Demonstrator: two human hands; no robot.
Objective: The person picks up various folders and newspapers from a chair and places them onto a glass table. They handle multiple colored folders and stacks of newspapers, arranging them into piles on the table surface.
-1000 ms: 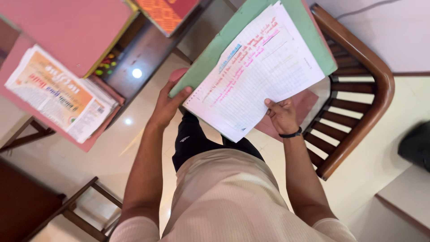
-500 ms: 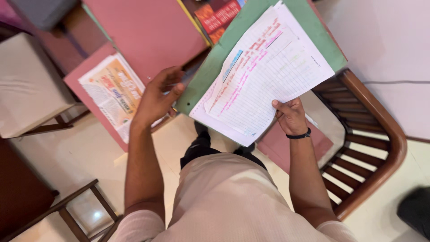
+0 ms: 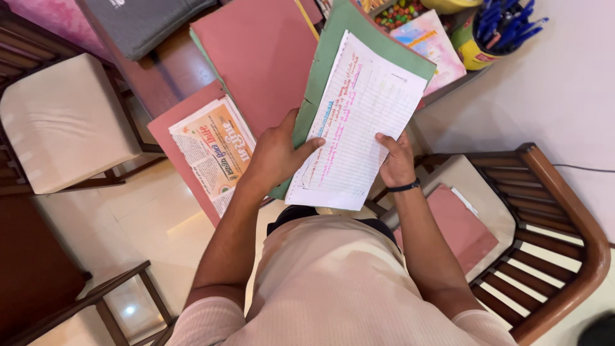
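Green folder [image 3: 333, 70] held open above desk edge, ruled handwritten sheets [image 3: 355, 128] fanned on top for reading. Left hand [image 3: 275, 154] clasps folder's lower edge, thumb pinning paper. Right hand [image 3: 396, 160] pinches sheets' right margin. Sheet count unclear, perhaps several. Two pink folders [image 3: 256, 57] on desk, third on wooden chair [image 3: 557, 211]. One pen cup [image 3: 490, 35].
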